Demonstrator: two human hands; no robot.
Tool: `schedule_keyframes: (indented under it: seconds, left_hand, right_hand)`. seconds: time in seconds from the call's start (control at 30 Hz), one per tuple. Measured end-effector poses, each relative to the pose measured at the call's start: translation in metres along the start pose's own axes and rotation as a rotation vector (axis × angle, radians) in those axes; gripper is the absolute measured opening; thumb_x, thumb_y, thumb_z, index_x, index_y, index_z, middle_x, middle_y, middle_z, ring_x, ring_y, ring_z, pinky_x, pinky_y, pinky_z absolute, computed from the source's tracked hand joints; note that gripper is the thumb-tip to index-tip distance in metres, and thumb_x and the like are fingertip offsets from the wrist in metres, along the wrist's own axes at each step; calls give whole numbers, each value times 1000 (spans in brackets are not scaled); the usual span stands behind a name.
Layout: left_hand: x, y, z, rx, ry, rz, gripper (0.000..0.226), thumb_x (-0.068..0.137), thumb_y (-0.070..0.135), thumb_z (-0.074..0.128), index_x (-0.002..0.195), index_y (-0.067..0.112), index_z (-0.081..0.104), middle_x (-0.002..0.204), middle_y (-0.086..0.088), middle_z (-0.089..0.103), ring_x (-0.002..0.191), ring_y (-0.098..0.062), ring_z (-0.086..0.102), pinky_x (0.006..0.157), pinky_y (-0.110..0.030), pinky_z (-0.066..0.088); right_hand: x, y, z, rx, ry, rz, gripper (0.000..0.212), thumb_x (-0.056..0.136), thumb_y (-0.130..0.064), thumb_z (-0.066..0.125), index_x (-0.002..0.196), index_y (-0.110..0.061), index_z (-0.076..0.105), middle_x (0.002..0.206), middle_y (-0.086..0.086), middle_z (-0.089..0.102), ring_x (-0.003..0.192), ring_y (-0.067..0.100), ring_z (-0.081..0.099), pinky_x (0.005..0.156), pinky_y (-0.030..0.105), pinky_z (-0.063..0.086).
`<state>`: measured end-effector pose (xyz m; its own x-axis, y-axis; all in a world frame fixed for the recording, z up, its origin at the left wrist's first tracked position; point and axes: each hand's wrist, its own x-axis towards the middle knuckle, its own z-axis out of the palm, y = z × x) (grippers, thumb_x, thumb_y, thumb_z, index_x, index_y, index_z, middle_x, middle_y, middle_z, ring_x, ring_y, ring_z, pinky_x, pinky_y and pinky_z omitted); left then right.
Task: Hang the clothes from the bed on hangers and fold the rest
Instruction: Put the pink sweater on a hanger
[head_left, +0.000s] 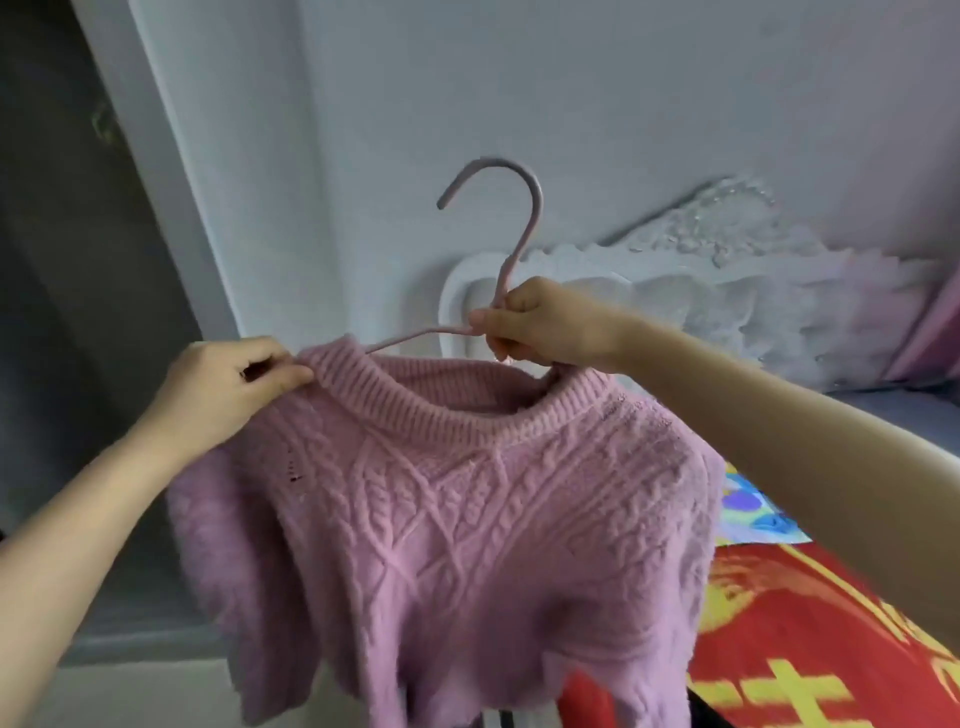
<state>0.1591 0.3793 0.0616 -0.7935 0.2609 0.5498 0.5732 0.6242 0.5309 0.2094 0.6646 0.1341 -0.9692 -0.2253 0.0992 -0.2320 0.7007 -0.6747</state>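
A pink cable-knit sweater (467, 519) hangs in the air in front of me on a pink hanger (511, 228). My right hand (540, 325) grips the hanger at the base of its hook, above the collar. My left hand (234, 384) pinches the left end of the ribbed collar, where the hanger's left arm enters the neck opening. The hanger's right arm is hidden inside the sweater. The hook points up and to the left, hooked on nothing.
A bed with a red and gold cover (810, 639) lies at the lower right. A white carved headboard (701, 280) stands against the pale wall behind. A dark opening (62, 260) fills the left side.
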Motion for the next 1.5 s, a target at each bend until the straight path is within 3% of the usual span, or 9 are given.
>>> schedule_keyframes:
  seconds: [0.1,0.2,0.27,0.37,0.53,0.93,1.13,1.3,1.5]
  left_hand:
    - [-26,-34,-36,190,44,-52,18,72,25,76,64,26,60,74,8,58,62,-2,49,64,-21,39]
    - [-63,-100,-83,195,61,-313,27,72,33,72,78,8,64,77,-4,63,77,-25,56,74,-39,45]
    - [-91,-141,-113,52,65,-519,21,81,23,70,95,9,63,101,-13,66,89,-24,59,85,-36,44]
    - [-127,-194,-143,-20,98,-717,45,87,18,64,127,3,51,128,-19,55,115,-28,52,99,-33,36]
    - [-168,-263,-223,41,199,-877,53,90,22,61,138,7,43,134,-24,47,123,-32,47,101,-35,34]
    - [-166,-381,-329,125,279,-917,51,92,25,58,138,11,42,135,-21,48,126,-30,46,101,-34,34]
    - [-97,-432,-365,204,313,-831,53,91,16,59,139,6,40,138,-22,45,125,-34,45,100,-34,34]
    - [-23,-462,-404,311,405,-746,54,90,16,60,139,6,40,139,-21,45,126,-33,44,101,-33,33]
    - [63,-520,-441,446,489,-737,54,91,21,58,141,12,39,138,-22,42,128,-35,37,104,-34,27]
  right_hand:
    - [21,-24,27,66,-38,-48,48,97,-33,47,54,-14,51,32,-9,40,30,3,33,37,9,28]
    - [48,-61,67,56,-55,-86,48,95,-34,49,52,-14,52,31,-9,40,28,3,30,35,11,28]
    - [70,-82,92,69,-60,-84,48,95,-35,50,51,-14,52,31,-9,38,28,3,28,33,12,26]
    - [101,-114,127,87,-71,-62,47,94,-32,51,51,-12,53,30,-8,37,26,4,26,32,12,23]
    - [151,-175,201,74,-117,-82,48,95,-28,50,52,-8,54,28,-8,39,23,3,29,29,11,23]
    - [305,-255,302,251,41,174,39,92,-25,58,59,-4,55,39,0,42,29,9,30,32,16,22]
    - [400,-280,327,554,-54,272,29,89,-4,54,60,-2,53,54,6,39,36,9,27,29,14,17]
    - [468,-309,345,811,-139,218,22,85,12,44,68,3,54,44,6,47,26,8,38,30,14,32]
    - [570,-351,358,1093,-171,-33,21,86,10,49,71,1,59,47,4,55,41,11,53,46,17,47]
